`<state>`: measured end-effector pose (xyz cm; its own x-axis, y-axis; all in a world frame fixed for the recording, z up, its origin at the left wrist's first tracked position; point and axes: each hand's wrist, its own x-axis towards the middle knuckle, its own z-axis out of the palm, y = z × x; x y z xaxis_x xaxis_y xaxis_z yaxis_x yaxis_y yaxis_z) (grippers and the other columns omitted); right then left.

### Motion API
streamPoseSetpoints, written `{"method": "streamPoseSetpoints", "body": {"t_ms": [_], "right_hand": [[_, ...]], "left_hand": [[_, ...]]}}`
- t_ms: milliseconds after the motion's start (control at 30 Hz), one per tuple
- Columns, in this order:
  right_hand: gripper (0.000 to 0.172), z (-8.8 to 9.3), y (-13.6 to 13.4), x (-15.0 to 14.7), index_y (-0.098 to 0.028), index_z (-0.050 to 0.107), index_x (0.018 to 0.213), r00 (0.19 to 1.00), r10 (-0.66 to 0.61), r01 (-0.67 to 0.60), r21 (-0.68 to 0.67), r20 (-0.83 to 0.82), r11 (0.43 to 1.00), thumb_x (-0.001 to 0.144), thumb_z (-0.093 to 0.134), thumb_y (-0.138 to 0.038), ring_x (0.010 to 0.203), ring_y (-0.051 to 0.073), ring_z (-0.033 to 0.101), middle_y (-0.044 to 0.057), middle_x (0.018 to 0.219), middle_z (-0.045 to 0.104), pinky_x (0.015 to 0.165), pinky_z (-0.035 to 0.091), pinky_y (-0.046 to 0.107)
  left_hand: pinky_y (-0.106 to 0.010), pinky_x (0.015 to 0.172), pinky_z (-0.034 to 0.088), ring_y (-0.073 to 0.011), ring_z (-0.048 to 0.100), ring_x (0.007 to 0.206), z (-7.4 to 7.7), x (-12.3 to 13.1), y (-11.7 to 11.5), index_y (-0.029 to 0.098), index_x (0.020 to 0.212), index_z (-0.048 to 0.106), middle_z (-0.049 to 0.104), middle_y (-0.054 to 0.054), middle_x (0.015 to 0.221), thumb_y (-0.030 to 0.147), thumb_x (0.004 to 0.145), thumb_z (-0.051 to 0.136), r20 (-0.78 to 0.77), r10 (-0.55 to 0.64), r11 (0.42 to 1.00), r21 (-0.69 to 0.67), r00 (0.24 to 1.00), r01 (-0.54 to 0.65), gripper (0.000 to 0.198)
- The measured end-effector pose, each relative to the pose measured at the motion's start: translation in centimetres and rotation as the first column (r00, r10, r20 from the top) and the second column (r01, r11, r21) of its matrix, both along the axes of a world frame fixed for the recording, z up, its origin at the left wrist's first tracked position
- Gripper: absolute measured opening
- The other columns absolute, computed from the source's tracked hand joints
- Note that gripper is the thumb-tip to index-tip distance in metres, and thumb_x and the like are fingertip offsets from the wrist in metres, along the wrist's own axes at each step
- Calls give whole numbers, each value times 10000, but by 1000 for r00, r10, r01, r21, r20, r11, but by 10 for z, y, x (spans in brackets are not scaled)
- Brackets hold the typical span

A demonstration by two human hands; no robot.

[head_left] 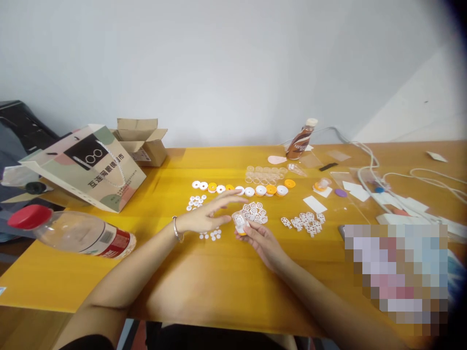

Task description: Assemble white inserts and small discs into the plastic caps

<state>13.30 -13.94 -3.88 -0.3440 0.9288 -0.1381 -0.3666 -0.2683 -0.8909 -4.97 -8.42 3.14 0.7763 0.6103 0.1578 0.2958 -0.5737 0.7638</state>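
Observation:
My right hand (264, 239) is closed on a small round part with a clear cover, white inside and an orange rim (240, 222). Beside it, my left hand (207, 214) is open, its fingers stretched out over the table and apart from the held part. A heap of white openwork pieces (255, 212) lies just behind my right hand. Small white discs (196, 200) are scattered around my left hand, some partly hidden by it. Further back runs a row of white and orange round caps (260, 190), with clear rings (266, 175) behind.
More white openwork pieces (305, 223) lie to the right, near white cards (314, 204) and a purple disc (340, 193). A drink bottle (301, 139) stands at the back. Left are a paper bag (105, 170), cardboard box (155, 148) and tilted plastic bottle (78, 231). Cables (368, 160) cross the right side.

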Motion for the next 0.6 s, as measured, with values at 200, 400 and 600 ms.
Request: {"method": "streamPoseSetpoints", "body": {"t_ms": [200, 400, 600], "right_hand": [[211, 0, -1, 4, -197, 633, 872, 996, 37, -45, 101, 76, 994, 728, 579, -341, 692, 131, 526, 15, 763, 606, 698, 411, 279], [184, 8, -4, 10, -170, 623, 800, 988, 135, -146, 172, 74, 974, 731, 571, -332, 656, 131, 500, 23, 720, 576, 628, 395, 257], [218, 10, 1, 10, -183, 565, 897, 964, 229, -244, 109, 136, 964, 729, 574, -322, 701, 131, 546, 21, 781, 591, 674, 413, 275]], "left_hand": [[-222, 595, 415, -103, 537, 649, -6, 10, -8, 162, 900, 565, 599, -20, 730, 408, 808, 443, -156, 125, 992, -4, 980, -128, 289], [-205, 581, 396, -90, 502, 640, -6, 15, -16, 151, 928, 554, 588, -33, 772, 364, 828, 413, -87, 70, 995, 75, 994, -63, 275], [-205, 578, 397, -95, 494, 635, -6, 16, -18, 179, 957, 563, 573, -17, 750, 385, 822, 426, -128, 93, 992, 98, 987, -81, 282]]}}
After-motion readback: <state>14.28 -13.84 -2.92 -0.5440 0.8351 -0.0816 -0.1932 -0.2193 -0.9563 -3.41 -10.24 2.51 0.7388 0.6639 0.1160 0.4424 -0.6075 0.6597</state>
